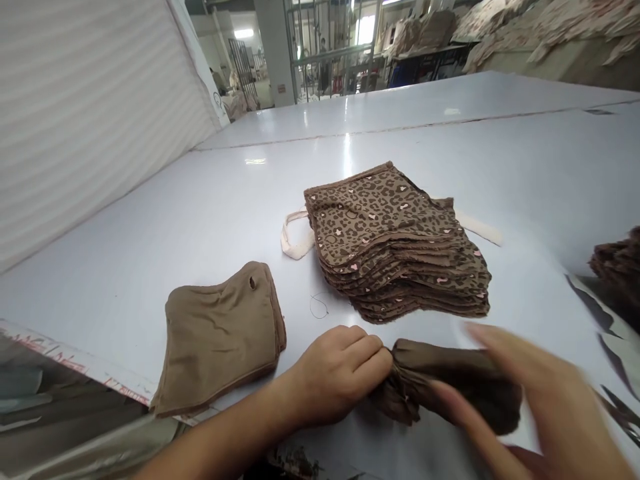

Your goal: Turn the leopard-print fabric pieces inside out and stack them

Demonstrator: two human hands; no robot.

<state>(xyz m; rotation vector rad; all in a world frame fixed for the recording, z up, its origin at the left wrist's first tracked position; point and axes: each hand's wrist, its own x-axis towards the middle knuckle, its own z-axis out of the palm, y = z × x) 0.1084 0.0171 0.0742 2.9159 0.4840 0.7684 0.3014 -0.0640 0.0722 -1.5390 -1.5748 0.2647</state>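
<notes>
My left hand (345, 370) is closed in a fist around a bunched dark brown fabric piece (450, 373), just above the table near its front edge. The free end of that piece spreads out to the right of the fist. My right hand (545, 400) is at the right end of the fabric, smeared by motion. Its thumb and finger are spread apart, with the thumb in front of the cloth. Behind both hands lies a stack of leopard-print fabric pieces (380, 213) with fuzzy brown edges. To the left sits a smaller stack of plain brown pieces (220, 333).
Pale straps (299, 250) stick out from the leopard-print stack. A loose thread (319, 307) lies on the white table (175, 213). Dark fuzzy cloth (620, 273) is at the right edge. A large white roll of material (95, 100) stands at the left, and cloth heaps (560, 30) behind.
</notes>
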